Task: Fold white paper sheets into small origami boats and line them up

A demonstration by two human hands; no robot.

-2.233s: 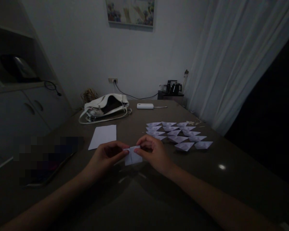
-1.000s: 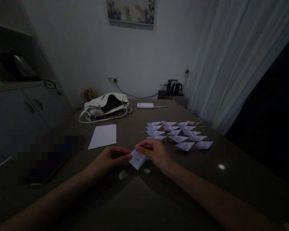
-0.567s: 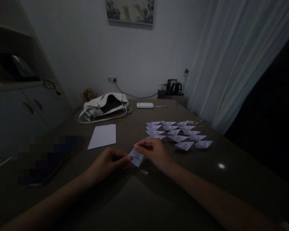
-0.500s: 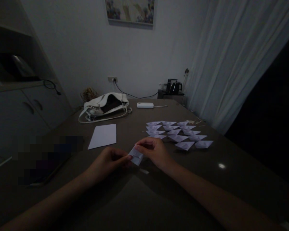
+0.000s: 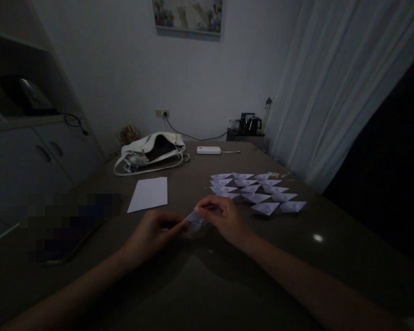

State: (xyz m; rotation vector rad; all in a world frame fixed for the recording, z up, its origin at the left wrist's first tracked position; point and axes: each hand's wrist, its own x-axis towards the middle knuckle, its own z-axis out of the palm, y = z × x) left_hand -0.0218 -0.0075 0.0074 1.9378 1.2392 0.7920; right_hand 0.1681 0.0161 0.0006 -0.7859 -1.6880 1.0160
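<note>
Between my two hands is a small piece of folded white paper (image 5: 195,222), held just above the dark table. My left hand (image 5: 153,232) pinches its left corner between thumb and fingers. On the upper right edge, my right hand (image 5: 222,216) grips it with thumb and fingertips. The folded paper is tilted, and part of it is hidden by my fingers. Beyond my right hand stand several white paper boats (image 5: 256,197), set out in rows. A stack of white paper sheets (image 5: 148,194) lies flat past my left hand.
A white handbag (image 5: 155,149) lies at the back left of the table (image 5: 193,285). Right of it sits a white power bank (image 5: 209,150) with a short cable. A blurred-out device (image 5: 69,230) lies at the left. A pale curtain (image 5: 307,92) hangs on the right.
The folded paper has tipped in my hands, so less of its flat face shows. My hands have barely moved; the boats and sheets stay put.
</note>
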